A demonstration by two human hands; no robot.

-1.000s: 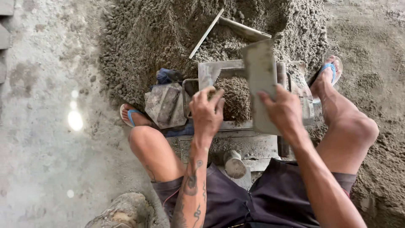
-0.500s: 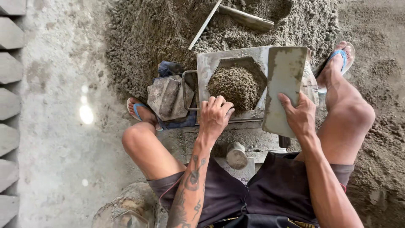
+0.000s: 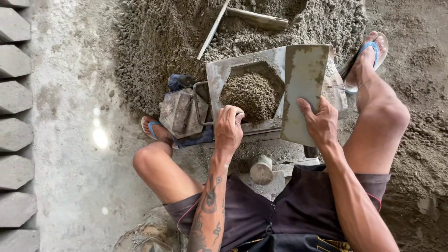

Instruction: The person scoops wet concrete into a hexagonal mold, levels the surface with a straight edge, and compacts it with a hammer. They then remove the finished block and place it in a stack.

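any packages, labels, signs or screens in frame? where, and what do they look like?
None in view: no package, label, sign or screen.
Only a grey metal mold with a hexagonal opening full of sandy mix, a flat grey plate under the right hand, and grey hexagonal blocks along the left edge.

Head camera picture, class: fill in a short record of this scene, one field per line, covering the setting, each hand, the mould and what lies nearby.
Setting: person seated on a concrete floor beside a heap of damp sandy mix
Left hand: gripping the near edge of the metal mould
Right hand: holding a flat metal plate over the mould's right side
Mould contents: hexagonal cavity heaped with mix
Nearby: row of grey hexagonal blocks at far left; shovel on the heap
Footwear: blue flip-flops
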